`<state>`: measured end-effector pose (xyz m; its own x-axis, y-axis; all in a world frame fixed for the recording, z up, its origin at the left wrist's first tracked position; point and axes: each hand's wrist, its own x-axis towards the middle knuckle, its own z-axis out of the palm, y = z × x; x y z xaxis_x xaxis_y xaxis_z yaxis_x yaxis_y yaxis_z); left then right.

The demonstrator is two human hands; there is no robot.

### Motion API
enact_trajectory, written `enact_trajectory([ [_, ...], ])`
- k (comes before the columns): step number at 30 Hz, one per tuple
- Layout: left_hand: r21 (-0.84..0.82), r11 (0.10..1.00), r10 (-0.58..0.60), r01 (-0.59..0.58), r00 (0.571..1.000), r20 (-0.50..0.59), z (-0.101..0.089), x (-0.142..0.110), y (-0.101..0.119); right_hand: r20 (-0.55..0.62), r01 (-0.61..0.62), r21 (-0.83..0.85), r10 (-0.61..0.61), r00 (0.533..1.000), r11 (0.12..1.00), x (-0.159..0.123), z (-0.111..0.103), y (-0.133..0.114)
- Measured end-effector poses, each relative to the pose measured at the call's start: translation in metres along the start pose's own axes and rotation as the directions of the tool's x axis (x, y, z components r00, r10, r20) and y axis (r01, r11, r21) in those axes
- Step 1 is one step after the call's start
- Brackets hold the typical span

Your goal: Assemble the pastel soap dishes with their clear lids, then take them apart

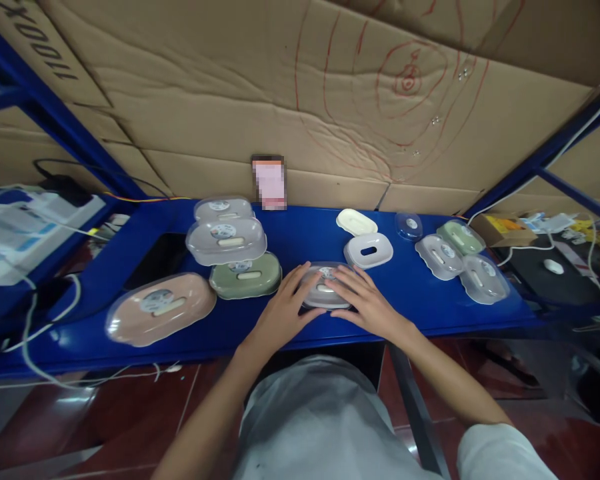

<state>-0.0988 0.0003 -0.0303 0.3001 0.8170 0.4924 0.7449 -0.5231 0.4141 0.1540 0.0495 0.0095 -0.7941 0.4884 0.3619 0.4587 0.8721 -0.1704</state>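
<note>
Both hands rest over a pale grey oval plastic box with a clear cover (327,287) near the front edge of the blue table (305,237). My left hand (296,293) lies on its left side, fingers stretched and thumb towards the front edge. On the right side, my right hand (363,293) has its fingers spread across the cover. The hands hide much of the box. Just left of it sits a green oval box under a clear cover (267,283). Behind my right hand are a white oval piece with a dark slot (380,247) and a cream oval piece (355,222).
A pink covered box (190,297) lies at left, with stacked grey boxes (205,252) behind. Several covered boxes, one grey (437,257), stand at right near a clear lid (409,227). A phone (270,183) leans on the cardboard wall (205,100). Cables (30,313) run at left.
</note>
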Motion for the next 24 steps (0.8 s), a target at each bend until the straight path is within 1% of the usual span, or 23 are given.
enact_trajectory([
  [2, -0.009, 1.000, 0.023, -0.023, 1.000, -0.021, 0.001, 0.000, -0.001, -0.022, 0.019, -0.074, -0.020, 1.000, 0.997, -0.006, 0.003, 0.001],
  [4, -0.023, 0.999, 0.047, -0.048, 0.998, -0.032, 0.001, -0.001, -0.002, -0.073, 0.013, -0.135, -0.023, 0.997, 0.991, -0.011, 0.008, 0.000],
  [6, -0.039, 0.997, 0.063, -0.064, 0.997, -0.033, 0.001, 0.000, -0.004, -0.110, 0.002, -0.156, -0.020, 0.994, 0.988, -0.015, 0.012, -0.001],
  [9, -0.056, 0.996, 0.073, -0.075, 0.997, -0.034, 0.002, 0.000, -0.006, -0.116, 0.004, -0.163, -0.024, 0.993, 0.987, -0.016, 0.013, -0.002],
  [13, -0.067, 0.993, 0.096, -0.100, 0.994, -0.054, 0.003, -0.001, -0.007, -0.146, 0.016, -0.214, -0.048, 0.988, 0.977, -0.017, 0.013, -0.004],
  [19, -0.035, 0.993, 0.109, -0.111, 0.993, -0.055, 0.003, -0.001, -0.007, -0.199, 0.032, -0.189, -0.071, 0.977, 0.981, -0.019, 0.018, -0.005],
  [24, 0.060, 0.987, 0.155, -0.152, 0.987, -0.042, 0.004, -0.002, -0.007, -0.207, 0.060, -0.148, -0.090, 0.974, 0.987, -0.019, 0.021, -0.002],
])
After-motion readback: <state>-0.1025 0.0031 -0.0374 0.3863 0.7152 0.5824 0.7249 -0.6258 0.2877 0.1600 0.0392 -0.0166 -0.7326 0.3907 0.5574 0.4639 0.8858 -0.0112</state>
